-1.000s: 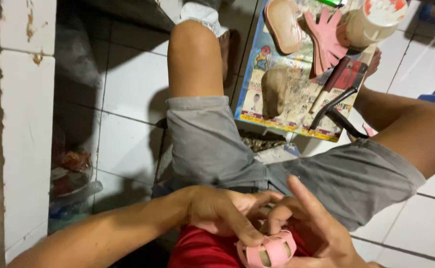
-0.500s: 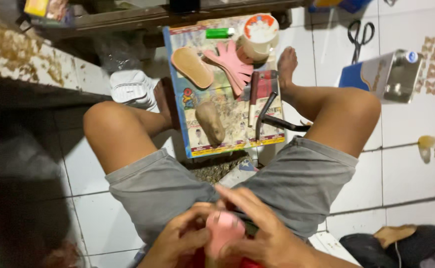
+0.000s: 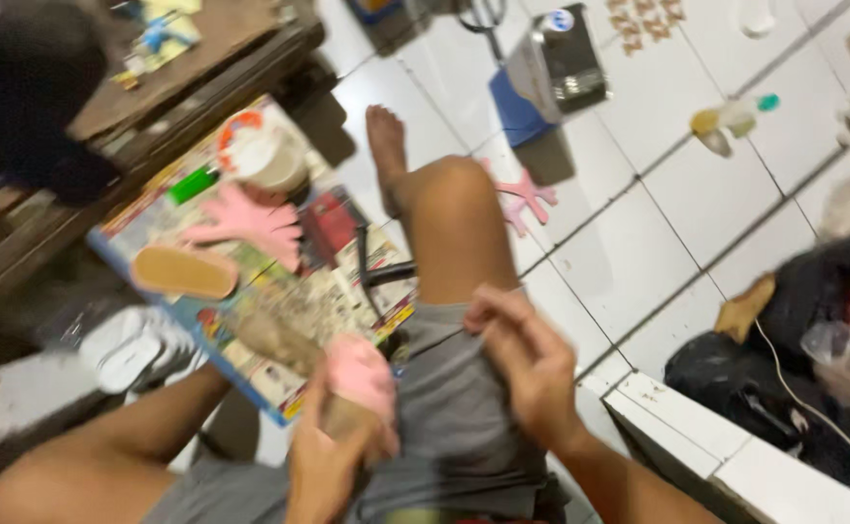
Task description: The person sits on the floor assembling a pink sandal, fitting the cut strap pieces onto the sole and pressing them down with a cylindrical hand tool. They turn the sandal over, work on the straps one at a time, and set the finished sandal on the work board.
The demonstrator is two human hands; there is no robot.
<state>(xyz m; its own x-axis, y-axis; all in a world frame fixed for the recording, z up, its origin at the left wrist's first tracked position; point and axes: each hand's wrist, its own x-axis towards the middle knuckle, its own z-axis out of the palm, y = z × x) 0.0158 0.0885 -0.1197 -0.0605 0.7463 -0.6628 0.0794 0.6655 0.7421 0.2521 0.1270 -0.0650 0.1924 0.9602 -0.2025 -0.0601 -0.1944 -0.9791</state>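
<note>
I sit on a white tiled floor in grey shorts with my knees apart. My left hand [image 3: 323,456] grips a pink shoe piece [image 3: 362,374] low in the middle of the view. My right hand [image 3: 522,364] is just to its right, over my right thigh, fingers pinched together; what it pinches is too blurred to tell. A colourful printed sheet [image 3: 347,301] lies on the floor between my legs, bearing a tan insole [image 3: 184,272], pink cut-out pieces [image 3: 250,225], a red tool [image 3: 333,223] and a round white container [image 3: 269,155].
A low wooden bench [image 3: 153,92] stands at the upper left. A blue and grey box [image 3: 551,78] and another pink cut-out [image 3: 527,199] lie beyond my right foot. White sandals [image 3: 133,349] rest at the left. A dark bag and clutter [image 3: 803,340] fill the right side.
The view has swung to the right. My hands have come apart: the left keeps the pink piece, the right has drawn away to the right over my thigh.
</note>
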